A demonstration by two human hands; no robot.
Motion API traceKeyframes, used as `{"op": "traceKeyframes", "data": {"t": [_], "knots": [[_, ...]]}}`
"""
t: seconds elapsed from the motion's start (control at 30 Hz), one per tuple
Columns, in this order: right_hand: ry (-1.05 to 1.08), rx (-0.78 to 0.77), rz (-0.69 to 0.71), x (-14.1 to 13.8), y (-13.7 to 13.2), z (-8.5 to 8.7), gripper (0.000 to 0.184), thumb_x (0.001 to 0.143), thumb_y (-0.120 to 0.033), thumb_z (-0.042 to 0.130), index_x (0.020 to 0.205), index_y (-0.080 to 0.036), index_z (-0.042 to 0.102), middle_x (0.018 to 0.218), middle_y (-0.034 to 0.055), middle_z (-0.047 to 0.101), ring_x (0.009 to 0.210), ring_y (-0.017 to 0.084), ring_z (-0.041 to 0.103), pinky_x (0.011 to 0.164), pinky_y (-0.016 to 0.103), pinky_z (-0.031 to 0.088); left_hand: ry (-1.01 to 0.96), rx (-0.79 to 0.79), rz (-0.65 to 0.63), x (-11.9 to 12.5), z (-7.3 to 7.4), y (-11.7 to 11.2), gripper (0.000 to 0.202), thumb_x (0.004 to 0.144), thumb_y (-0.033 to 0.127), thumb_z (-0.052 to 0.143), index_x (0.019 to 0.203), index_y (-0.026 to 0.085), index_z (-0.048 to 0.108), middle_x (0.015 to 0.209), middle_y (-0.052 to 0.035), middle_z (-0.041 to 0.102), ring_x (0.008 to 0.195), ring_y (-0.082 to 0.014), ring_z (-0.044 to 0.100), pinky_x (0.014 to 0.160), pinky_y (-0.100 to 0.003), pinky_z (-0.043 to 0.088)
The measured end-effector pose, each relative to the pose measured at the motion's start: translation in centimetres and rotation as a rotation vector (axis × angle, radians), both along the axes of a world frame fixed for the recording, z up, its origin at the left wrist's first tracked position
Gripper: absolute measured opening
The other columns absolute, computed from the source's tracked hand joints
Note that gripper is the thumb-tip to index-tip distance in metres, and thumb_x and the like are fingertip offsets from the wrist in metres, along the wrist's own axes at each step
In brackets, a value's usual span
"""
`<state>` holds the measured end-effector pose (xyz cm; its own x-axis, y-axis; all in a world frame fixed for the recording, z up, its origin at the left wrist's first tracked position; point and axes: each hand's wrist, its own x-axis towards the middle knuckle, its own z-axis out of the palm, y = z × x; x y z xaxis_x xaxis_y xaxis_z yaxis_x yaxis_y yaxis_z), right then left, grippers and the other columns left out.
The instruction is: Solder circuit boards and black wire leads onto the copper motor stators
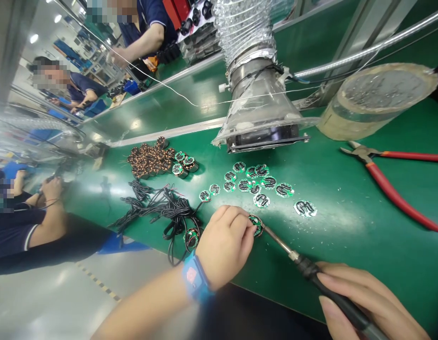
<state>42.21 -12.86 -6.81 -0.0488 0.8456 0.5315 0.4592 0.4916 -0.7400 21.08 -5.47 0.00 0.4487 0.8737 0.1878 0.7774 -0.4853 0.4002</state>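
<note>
My left hand (226, 241), a blue band at its wrist, pinches the edge of a round green circuit board with copper windings (256, 225) on the bench. The fingers partly cover it. In my right hand (367, 297) is a soldering iron (307, 267), its black handle between thumb and fingers. The iron's metal tip meets the right edge of the held board. Just beyond lie several loose round circuit boards (262, 200) with black markings. Left of my left hand sits a bundle of black cables (176, 210), with another wired board (191, 237) by it.
Copper-wound coils (148, 158) are heaped at the back left. A fume extraction hood (261, 108) hangs over the bench. Red-handled cutters (385, 184) and a clear round block (378, 104) lie to the right. Co-workers (52, 212) sit at the left and across.
</note>
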Motion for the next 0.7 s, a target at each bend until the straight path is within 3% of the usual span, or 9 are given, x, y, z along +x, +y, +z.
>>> {"op": "traceKeyframes", "data": {"t": [0.37, 0.7], "knots": [[0.000, -0.021, 0.021, -0.12, 0.12, 0.01, 0.012, 0.089, -0.015, 0.058, 0.097, -0.020, 0.065, 0.090, 0.0030, 0.065, 0.076, 0.016, 0.068, 0.070, 0.023, 0.057, 0.015, 0.005, -0.022, -0.16, -0.40, 0.21, 0.013, 0.095, 0.015, 0.052, 0.086, 0.015, 0.060, 0.086, -0.0081, 0.067, 0.086, -0.0211, 0.064, 0.078, -0.036, 0.057], [0.012, -0.011, 0.028, -0.38, 0.53, 0.52, 0.019, 0.087, -0.008, 0.057, 0.098, -0.020, 0.065, 0.088, 0.0035, 0.066, 0.074, 0.016, 0.069, 0.070, 0.021, 0.057, 0.005, 0.018, -0.010, 0.02, -0.51, 0.16, 0.013, 0.096, 0.014, 0.052, 0.085, 0.015, 0.059, 0.085, -0.0075, 0.067, 0.085, -0.0205, 0.064, 0.078, -0.036, 0.057]]}}
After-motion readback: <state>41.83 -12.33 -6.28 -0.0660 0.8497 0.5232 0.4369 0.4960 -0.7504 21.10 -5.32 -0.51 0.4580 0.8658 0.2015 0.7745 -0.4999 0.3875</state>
